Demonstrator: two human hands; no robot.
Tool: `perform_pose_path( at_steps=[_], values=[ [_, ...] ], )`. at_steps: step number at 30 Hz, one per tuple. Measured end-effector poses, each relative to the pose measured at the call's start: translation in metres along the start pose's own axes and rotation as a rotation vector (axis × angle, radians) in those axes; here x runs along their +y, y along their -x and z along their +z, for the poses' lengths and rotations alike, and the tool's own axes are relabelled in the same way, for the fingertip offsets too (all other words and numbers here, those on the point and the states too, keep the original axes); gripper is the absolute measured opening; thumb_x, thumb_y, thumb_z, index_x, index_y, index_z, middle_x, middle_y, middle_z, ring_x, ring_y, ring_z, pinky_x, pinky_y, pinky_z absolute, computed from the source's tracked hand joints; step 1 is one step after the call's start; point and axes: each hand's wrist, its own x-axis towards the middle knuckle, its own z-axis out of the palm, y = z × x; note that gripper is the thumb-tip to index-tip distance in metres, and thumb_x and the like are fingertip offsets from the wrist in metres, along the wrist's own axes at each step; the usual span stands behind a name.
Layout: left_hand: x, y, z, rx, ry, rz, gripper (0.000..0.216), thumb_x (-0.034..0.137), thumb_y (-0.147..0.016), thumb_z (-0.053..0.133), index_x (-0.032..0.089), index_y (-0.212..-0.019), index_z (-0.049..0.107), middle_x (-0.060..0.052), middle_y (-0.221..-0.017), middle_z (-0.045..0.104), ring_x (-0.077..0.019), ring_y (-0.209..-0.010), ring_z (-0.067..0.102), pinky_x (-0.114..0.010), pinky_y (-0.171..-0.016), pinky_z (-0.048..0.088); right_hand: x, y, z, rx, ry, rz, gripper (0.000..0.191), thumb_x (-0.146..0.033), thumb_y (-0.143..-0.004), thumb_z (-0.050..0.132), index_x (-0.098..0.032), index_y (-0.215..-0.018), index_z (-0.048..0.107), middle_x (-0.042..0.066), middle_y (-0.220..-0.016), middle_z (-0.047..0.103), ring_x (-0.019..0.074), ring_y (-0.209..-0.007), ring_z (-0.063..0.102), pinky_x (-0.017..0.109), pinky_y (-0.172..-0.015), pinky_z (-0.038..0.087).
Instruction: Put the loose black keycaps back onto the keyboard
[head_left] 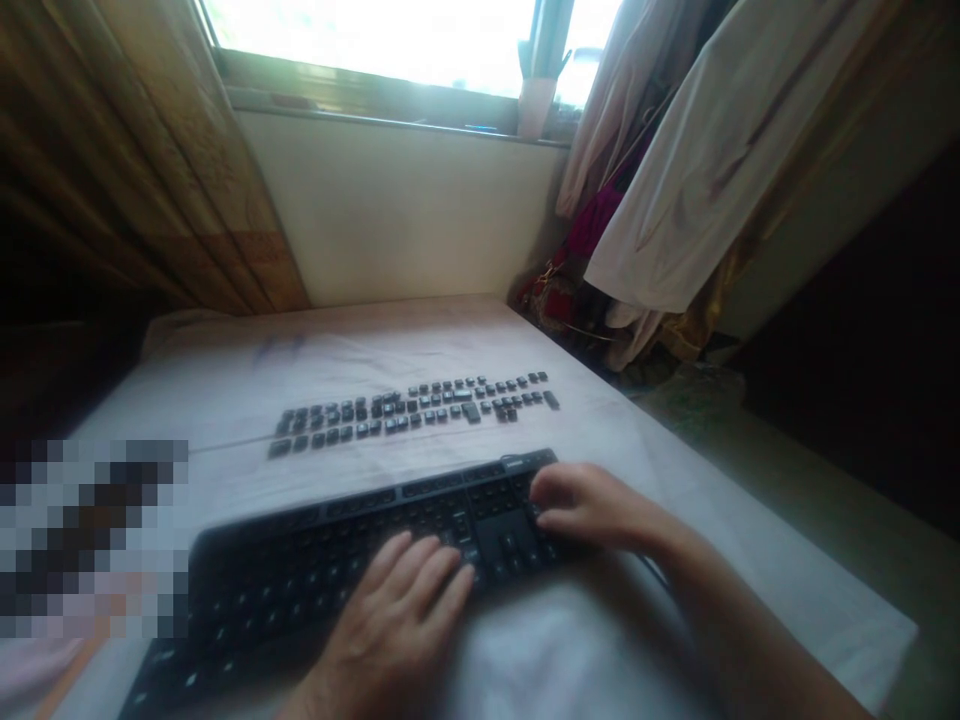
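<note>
A black keyboard (pixel 315 560) lies slanted on the white cloth (pixel 360 350) in front of me. My left hand (pixel 397 620) rests flat on its middle keys, fingers stretched out. My right hand (pixel 592 505) curls over the keyboard's right end, fingers bent and gripping its edge near the number pad. Behind the keyboard, several loose black keycaps (pixel 409 410) lie in rows on the cloth.
The cloth-covered surface ends at a cream wall (pixel 405 210) under a bright window. Brown curtains (pixel 135 160) hang at the left; pale garments (pixel 697 170) hang at the right over a pile of fabric. A pixelated patch covers the left side.
</note>
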Motion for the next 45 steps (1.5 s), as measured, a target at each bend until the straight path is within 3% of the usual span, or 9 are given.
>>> perform_pose_path(
  at_steps=[7, 13, 17, 23, 45],
  values=[
    [0.016, -0.034, 0.015, -0.056, 0.069, 0.006, 0.029, 0.036, -0.098, 0.054, 0.021, -0.12, 0.064, -0.003, -0.114, 0.068, -0.0207, -0.112, 0.058, -0.039, -0.112, 0.034, 0.003, -0.002, 0.001, -0.011, 0.003, -0.003, 0.02, -0.016, -0.072, 0.065, -0.016, -0.09, 0.072, 0.005, -0.085, 0.074, 0.0196, -0.078, 0.067, 0.028, -0.072, 0.051],
    [0.018, -0.056, 0.036, -0.255, 0.075, -0.037, 0.053, 0.051, -0.091, 0.062, 0.022, -0.135, 0.055, -0.008, -0.125, 0.062, -0.0278, -0.117, 0.055, -0.047, -0.11, 0.036, 0.004, -0.004, 0.0, -0.051, -0.005, 0.009, 0.022, -0.018, -0.072, 0.063, -0.017, -0.092, 0.073, 0.003, -0.084, 0.074, 0.0183, -0.076, 0.068, 0.024, -0.069, 0.05],
    [0.02, -0.062, 0.04, -0.326, 0.093, -0.074, 0.056, 0.053, -0.091, 0.062, 0.024, -0.137, 0.054, -0.008, -0.127, 0.06, -0.0286, -0.119, 0.053, -0.049, -0.111, 0.035, 0.006, -0.004, -0.002, -0.063, -0.036, -0.005, 0.024, -0.02, -0.073, 0.062, -0.016, -0.093, 0.073, 0.004, -0.085, 0.075, 0.0197, -0.078, 0.069, 0.026, -0.07, 0.051],
    [0.022, -0.063, 0.037, -0.335, 0.104, -0.078, 0.053, 0.05, -0.092, 0.061, 0.023, -0.136, 0.054, -0.008, -0.128, 0.059, -0.0277, -0.121, 0.05, -0.048, -0.112, 0.033, 0.01, -0.004, -0.004, -0.077, -0.087, -0.055, 0.024, -0.028, -0.079, 0.059, -0.018, -0.092, 0.077, 0.005, -0.09, 0.078, 0.022, -0.085, 0.07, 0.028, -0.078, 0.052],
    [0.024, -0.065, 0.038, -0.333, 0.124, -0.094, 0.048, 0.044, -0.091, 0.064, 0.021, -0.133, 0.056, -0.006, -0.12, 0.063, -0.0256, -0.114, 0.054, -0.045, -0.111, 0.034, 0.019, -0.003, 0.003, -0.013, 0.017, -0.148, 0.024, -0.024, -0.079, 0.064, -0.017, -0.098, 0.075, 0.008, -0.095, 0.074, 0.0219, -0.088, 0.068, 0.031, -0.082, 0.051]
  ],
)
